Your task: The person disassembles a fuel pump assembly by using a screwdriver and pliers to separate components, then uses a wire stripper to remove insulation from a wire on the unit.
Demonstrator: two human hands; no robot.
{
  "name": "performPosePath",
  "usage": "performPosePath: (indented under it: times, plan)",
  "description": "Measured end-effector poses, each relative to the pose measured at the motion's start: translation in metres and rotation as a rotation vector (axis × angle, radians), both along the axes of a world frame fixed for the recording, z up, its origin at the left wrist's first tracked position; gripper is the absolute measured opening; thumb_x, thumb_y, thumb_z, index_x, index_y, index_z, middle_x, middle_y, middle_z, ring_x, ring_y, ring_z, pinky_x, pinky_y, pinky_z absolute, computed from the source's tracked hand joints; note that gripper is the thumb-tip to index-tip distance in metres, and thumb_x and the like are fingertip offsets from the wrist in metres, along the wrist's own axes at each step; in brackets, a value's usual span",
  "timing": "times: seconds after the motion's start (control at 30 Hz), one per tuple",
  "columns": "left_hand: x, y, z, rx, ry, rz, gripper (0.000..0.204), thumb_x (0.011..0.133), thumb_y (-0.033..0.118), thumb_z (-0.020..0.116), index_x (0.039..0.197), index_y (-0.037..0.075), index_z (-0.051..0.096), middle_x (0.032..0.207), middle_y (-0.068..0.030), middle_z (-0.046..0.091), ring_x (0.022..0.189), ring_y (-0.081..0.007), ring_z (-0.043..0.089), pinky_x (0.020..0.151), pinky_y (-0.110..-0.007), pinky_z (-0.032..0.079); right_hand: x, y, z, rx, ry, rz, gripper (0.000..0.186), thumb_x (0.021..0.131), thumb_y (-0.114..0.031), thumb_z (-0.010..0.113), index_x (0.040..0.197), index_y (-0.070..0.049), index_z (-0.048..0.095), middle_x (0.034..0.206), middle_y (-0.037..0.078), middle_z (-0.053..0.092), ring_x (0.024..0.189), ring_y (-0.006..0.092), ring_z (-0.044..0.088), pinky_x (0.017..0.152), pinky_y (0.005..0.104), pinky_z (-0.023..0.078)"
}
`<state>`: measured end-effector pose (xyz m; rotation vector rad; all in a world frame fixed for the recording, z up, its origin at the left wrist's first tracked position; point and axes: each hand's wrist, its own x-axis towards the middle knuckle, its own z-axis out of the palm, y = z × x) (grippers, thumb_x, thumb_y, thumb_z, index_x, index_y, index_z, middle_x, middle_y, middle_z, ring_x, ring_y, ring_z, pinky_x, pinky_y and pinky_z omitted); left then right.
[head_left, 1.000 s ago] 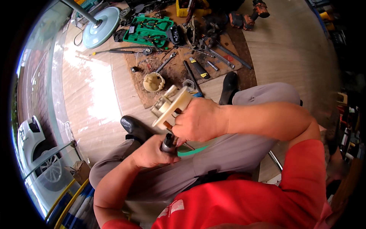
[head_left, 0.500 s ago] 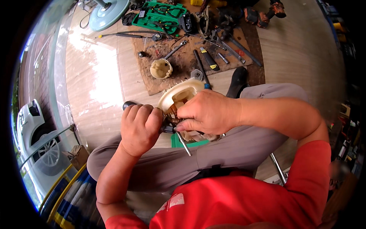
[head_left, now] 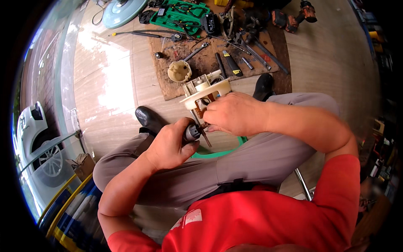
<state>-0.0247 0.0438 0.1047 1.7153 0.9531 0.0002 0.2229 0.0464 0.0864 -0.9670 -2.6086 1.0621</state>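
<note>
My left hand is closed around a dark grey metal cylinder at the lower end of a cream plastic flanged assembly. My right hand has its fingers closed at the underside of the flange, by copper-brown parts and wires, where its fingertips are partly hidden. A metal rod with a spring runs down from the flange past the cylinder. The assembly is tilted, with its housing on top. Below both hands a green object shows between my legs.
Cardboard beyond my hands bears a cream cup-like part, rods, a black-and-yellow tool, a green tool case and dark metal parts. A cordless drill lies back right, a round fan base back left. A car stands behind glass.
The assembly has moved up and swung about, from tilted face-on half a second ago to housing-up now. My left hand has turned, showing the cylinder in its grip.
</note>
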Motion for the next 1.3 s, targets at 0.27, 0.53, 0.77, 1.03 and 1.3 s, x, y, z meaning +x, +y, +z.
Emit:
performPosePath:
  times: [0.27,0.53,0.77,1.03,1.3]
  plan:
    - [-0.014,0.011,-0.021,-0.331,-0.195,-0.126,0.034,0.083,0.011,0.078,0.11,-0.001,0.061,0.089,-0.0107,0.065,0.081,-0.017,0.057,0.074,-0.033,0.049,0.001,-0.006,-0.006,0.096,0.084,0.044,0.018,0.09,-0.024,0.066,0.093,-0.008,0.058,0.085,0.009,0.061,0.081,0.0301,0.066,0.07,0.0423,0.053]
    - [-0.008,0.009,-0.026,-1.12,-0.087,-0.047,0.032,0.078,0.009,0.082,0.104,0.003,0.065,0.086,-0.0031,0.066,0.082,-0.015,0.06,0.074,-0.03,0.05,0.001,-0.01,-0.01,0.238,0.006,0.083,0.017,0.088,-0.024,0.066,0.09,-0.009,0.057,0.079,0.006,0.061,0.073,0.0259,0.066,0.061,0.0372,0.054]
    - [-0.001,0.007,-0.017,-0.438,-0.109,-0.173,0.029,0.074,0.006,0.079,0.098,0.002,0.062,0.087,-0.011,0.069,0.075,-0.0195,0.065,0.066,-0.033,0.052,0.004,-0.009,0.006,0.154,0.034,0.018,0.021,0.091,-0.029,0.065,0.086,-0.01,0.057,0.077,0.005,0.061,0.073,0.0269,0.066,0.061,0.038,0.053]
    - [-0.004,0.008,-0.024,0.973,0.088,-0.23,0.021,0.072,0.011,0.069,0.086,0.009,0.052,0.074,-0.0072,0.054,0.066,-0.0264,0.059,0.06,-0.042,0.047,-0.001,-0.004,0.005,-0.261,0.081,-0.105,0.024,0.094,-0.026,0.066,0.085,-0.004,0.06,0.076,0.013,0.064,0.074,0.0341,0.064,0.064,0.0442,0.049]
    - [-0.014,0.017,-0.037,1.394,-0.101,-0.188,0.022,0.079,0.013,0.064,0.099,0.008,0.056,0.08,-0.0083,0.054,0.067,-0.0261,0.055,0.061,-0.037,0.043,-0.011,0.0,0.01,-0.597,0.255,-0.091,0.022,0.094,-0.022,0.066,0.087,-0.002,0.065,0.074,0.017,0.064,0.072,0.0336,0.063,0.066,0.0428,0.047]
